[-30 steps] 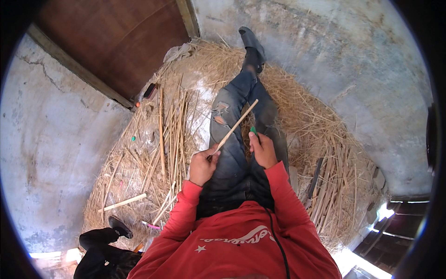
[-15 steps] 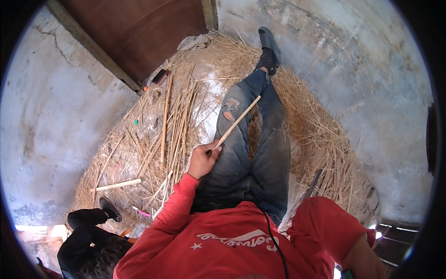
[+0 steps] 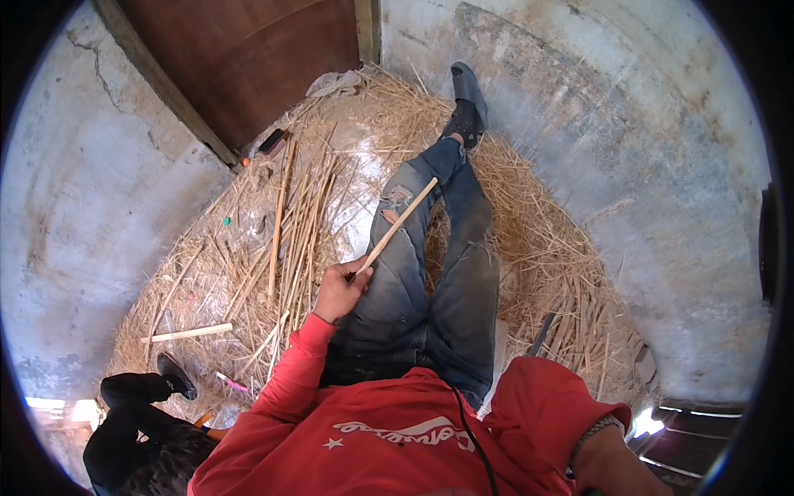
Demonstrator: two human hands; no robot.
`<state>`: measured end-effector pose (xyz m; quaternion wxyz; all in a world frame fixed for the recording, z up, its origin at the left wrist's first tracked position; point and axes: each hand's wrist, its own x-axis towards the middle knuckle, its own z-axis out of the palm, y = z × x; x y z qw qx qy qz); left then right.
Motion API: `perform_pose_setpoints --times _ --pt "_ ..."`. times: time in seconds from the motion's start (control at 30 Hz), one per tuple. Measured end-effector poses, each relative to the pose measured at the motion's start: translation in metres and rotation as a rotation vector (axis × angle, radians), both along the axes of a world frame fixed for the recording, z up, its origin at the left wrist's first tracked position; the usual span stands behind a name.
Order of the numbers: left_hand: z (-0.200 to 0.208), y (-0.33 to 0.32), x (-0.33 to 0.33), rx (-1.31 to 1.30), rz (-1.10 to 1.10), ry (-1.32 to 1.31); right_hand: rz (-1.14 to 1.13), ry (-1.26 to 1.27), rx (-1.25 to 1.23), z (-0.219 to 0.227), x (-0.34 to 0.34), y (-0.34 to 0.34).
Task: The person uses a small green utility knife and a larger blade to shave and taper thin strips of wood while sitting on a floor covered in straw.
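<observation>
Grip of the left hand (image 3: 340, 293) is clamped around the near end of a pale stick (image 3: 398, 225), which slants forward and rightward above the jeans (image 3: 465, 248). The right hand is out of view beyond its red sleeve (image 3: 542, 405), so I cannot tell its grip. Thin sticks (image 3: 308, 225) lie on straw (image 3: 538, 211) left of the jeans.

Loose straw (image 3: 533, 215) and long thin sticks (image 3: 281, 218) cover the pale floor (image 3: 353, 192).
</observation>
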<state>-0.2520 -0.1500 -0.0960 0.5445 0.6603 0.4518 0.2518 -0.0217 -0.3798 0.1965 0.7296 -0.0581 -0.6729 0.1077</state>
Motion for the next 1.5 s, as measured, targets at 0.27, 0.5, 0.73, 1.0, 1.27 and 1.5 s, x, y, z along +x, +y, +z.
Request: perform_pose_setpoints --times 0.27,0.5,0.73,1.0,1.27,1.5 --pt "-0.012 0.002 0.000 0.007 0.014 0.014 -0.077 0.024 -0.001 -0.002 -0.008 0.007" --pt "-0.010 -0.007 -0.006 0.115 0.030 0.173 -0.079 0.068 -0.011 -0.011 -0.012 0.018" --pt "-0.015 -0.012 0.009 0.344 -0.035 0.234 -0.212 0.574 -0.304 -0.104 -0.015 0.074" --pt "-0.007 -0.017 0.009 0.376 -0.049 0.358 -0.636 -0.242 -1.427 -0.312 -0.047 0.133" --pt "-0.001 -0.018 0.009 0.514 -0.127 0.483 -0.708 -0.489 -1.516 -0.334 -0.058 0.134" --pt "0.005 -0.023 -0.018 0.621 -0.245 0.572 -0.723 -0.576 -1.545 -0.325 -0.065 0.130"
